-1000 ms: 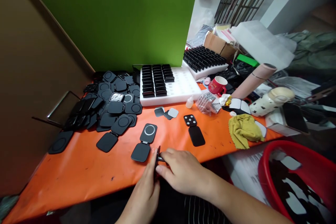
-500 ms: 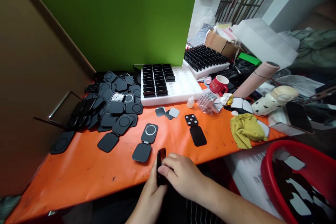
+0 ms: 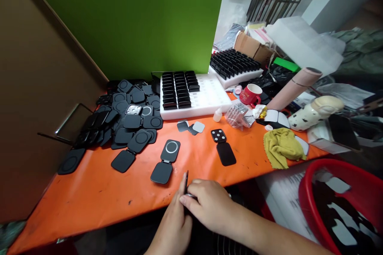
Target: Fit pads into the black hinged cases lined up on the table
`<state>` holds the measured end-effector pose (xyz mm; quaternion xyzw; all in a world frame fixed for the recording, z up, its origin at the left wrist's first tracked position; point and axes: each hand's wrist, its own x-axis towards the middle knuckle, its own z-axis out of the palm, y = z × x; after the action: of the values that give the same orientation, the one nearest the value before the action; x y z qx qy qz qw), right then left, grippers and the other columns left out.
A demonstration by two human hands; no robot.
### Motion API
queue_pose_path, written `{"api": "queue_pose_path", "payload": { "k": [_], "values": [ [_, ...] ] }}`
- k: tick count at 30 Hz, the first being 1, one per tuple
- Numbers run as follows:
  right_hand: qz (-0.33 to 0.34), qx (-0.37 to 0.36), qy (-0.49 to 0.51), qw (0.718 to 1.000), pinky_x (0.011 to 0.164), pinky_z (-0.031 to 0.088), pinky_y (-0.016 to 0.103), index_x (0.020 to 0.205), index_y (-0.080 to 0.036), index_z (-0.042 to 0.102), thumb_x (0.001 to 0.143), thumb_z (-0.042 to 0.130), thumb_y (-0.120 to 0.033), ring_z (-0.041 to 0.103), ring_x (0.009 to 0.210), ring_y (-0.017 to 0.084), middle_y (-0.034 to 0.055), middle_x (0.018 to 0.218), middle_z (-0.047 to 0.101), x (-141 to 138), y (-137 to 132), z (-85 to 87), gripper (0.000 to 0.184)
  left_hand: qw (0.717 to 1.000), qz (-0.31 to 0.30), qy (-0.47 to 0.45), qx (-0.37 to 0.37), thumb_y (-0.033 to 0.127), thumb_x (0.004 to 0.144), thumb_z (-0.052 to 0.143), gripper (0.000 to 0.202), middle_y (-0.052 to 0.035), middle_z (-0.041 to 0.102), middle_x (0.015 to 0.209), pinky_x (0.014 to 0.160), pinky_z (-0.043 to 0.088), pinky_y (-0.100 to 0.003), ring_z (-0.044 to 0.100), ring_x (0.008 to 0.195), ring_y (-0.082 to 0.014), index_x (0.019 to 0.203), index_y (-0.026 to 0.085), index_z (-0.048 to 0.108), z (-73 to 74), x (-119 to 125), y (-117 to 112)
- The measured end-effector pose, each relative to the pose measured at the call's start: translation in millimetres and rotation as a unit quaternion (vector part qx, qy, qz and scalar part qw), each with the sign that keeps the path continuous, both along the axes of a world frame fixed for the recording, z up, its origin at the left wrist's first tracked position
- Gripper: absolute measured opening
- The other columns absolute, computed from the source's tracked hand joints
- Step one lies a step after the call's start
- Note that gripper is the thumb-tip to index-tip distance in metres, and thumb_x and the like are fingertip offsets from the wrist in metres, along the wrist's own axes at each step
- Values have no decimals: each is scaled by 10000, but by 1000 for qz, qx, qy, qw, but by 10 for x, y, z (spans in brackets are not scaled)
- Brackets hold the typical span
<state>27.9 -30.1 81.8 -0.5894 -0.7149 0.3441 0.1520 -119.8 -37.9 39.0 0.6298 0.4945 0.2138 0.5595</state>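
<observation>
At the near edge of the orange table [image 3: 89, 191], my left hand [image 3: 175, 223] and my right hand [image 3: 209, 203] are closed together on a thin black folding plate [image 3: 186, 181], held upright and seen edge-on. A small metal piece shows at my right fingertips. Just beyond them lies an unfolded black plate with a white ring [image 3: 166, 161]. Another unfolded plate with white dots [image 3: 222, 146] lies to the right.
A heap of black plates [image 3: 122, 121] covers the table's left. A white tray with rows of black parts [image 3: 206, 99] stands behind, a second tray [image 3: 233, 65] further back. A red mug [image 3: 250, 95], a yellow cloth [image 3: 281, 147] and a red basin [image 3: 344, 203] are on the right.
The plate in my hands has turned from showing part of its face to standing edge-on. Both hands have shifted slightly right and nearer to me.
</observation>
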Motion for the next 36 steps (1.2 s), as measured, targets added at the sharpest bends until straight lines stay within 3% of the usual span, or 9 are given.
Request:
{"api": "queue_pose_path", "payload": {
  "k": [4, 7, 9, 16, 21, 27, 29, 34, 36],
  "values": [
    [-48, -54, 149, 986, 588, 349, 245, 687, -168, 546, 844, 429, -415, 517, 648, 126, 11, 683, 561, -12, 4, -120, 316, 997, 9, -27, -66, 121, 729, 443, 475, -119, 590, 1079, 932, 392, -392, 506, 1070, -248, 1204, 135, 463, 33, 32, 8],
    [-97, -192, 340, 915, 480, 345, 218, 763, -170, 501, 875, 322, -456, 460, 497, 95, -33, 572, 441, 15, 46, -211, 356, 981, 29, -91, -171, 70, 645, 424, 682, -100, 585, 1061, 802, 474, -356, 569, 924, -217, 1312, 142, 304, 40, 43, 23],
    [-125, -237, 387, 882, 441, 333, 211, 801, -175, 476, 894, 264, -441, 433, 445, 88, -49, 548, 408, 53, 73, -225, 352, 978, 18, -90, -190, 62, 640, 410, 730, -89, 587, 1058, 773, 486, -333, 583, 875, -196, 1345, 154, 243, 28, 19, 25],
    [-10, -57, 138, 989, 691, 389, 270, 734, -164, 526, 911, 291, -320, 515, 720, 135, 35, 770, 569, 160, 88, 28, 333, 990, -96, 91, 53, 49, 724, 392, 725, -51, 429, 1327, 1002, 334, -346, 451, 1165, -193, 1381, 271, 179, -6, -182, -18],
    [-18, -72, 130, 989, 631, 377, 236, 724, -162, 538, 887, 370, -334, 500, 678, 117, 18, 740, 561, 122, 37, -22, 291, 963, -138, 176, 152, 48, 727, 379, 695, -105, 502, 1249, 937, 413, -329, 483, 1144, -214, 1378, 224, 212, 23, -185, -82],
    [-93, -66, 206, 972, 526, 309, 219, 579, -157, 453, 856, 430, -375, 416, 561, 85, -27, 586, 464, 41, 4, -147, 353, 974, -106, 157, 124, 195, 837, 390, 517, -90, 615, 1102, 787, 498, -339, 611, 948, -237, 1343, 249, 296, 80, -114, -68],
    [-103, -102, 274, 951, 519, 321, 217, 631, -155, 491, 853, 424, -425, 421, 539, 81, -26, 589, 472, 41, 15, -156, 356, 988, -67, 112, 80, 270, 850, 427, 448, -64, 600, 1139, 836, 474, -343, 587, 996, -231, 1295, 274, 373, 100, -90, -12],
    [-147, -295, 472, 818, 372, 210, 169, 804, -153, 505, 851, 338, -543, 304, 359, 35, -61, 505, 419, 67, 35, -181, 427, 995, 53, -64, -58, 372, 846, 452, 378, -82, 614, 1101, 873, 452, -326, 571, 1001, -220, 1162, 177, 524, 159, -71, 123],
    [-162, -331, 498, 785, 366, 176, 156, 809, -145, 517, 845, 389, -507, 281, 378, 23, -53, 543, 428, 77, 25, -175, 386, 991, 71, -81, -78, 362, 842, 462, 380, -86, 645, 1023, 834, 473, -323, 599, 926, -220, 1144, 145, 543, 188, -103, 137]
  ]
}}
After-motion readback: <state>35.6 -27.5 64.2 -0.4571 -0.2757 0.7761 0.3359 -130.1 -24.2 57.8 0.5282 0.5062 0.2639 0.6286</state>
